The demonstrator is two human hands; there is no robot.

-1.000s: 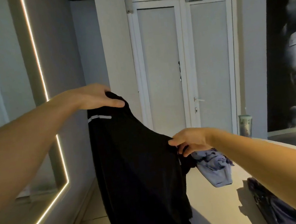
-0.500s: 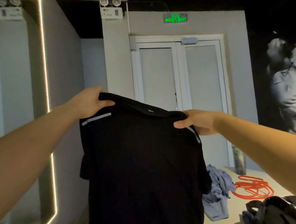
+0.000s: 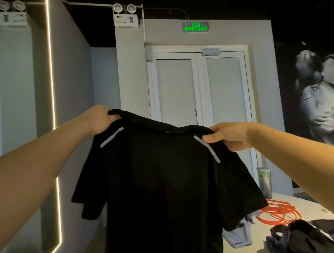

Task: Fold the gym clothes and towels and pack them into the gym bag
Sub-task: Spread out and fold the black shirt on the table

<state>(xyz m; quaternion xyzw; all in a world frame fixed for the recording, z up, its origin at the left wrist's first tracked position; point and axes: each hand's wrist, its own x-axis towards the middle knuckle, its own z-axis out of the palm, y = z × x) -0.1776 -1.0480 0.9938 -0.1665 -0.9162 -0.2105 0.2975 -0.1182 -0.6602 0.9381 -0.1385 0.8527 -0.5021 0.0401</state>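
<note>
The black shirt, bunched a second ago, now hangs spread between left hand and right hand, each grip pinching a shoulder, ready for folding.

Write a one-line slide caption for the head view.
Left hand and right hand hold a black shirt up by its shoulders before white double doors; a gym bag lies on the table.

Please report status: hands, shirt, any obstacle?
Left hand, right hand each grip a shoulder of the black shirt. It hangs spread, unfolded. Nothing in the way.
</note>
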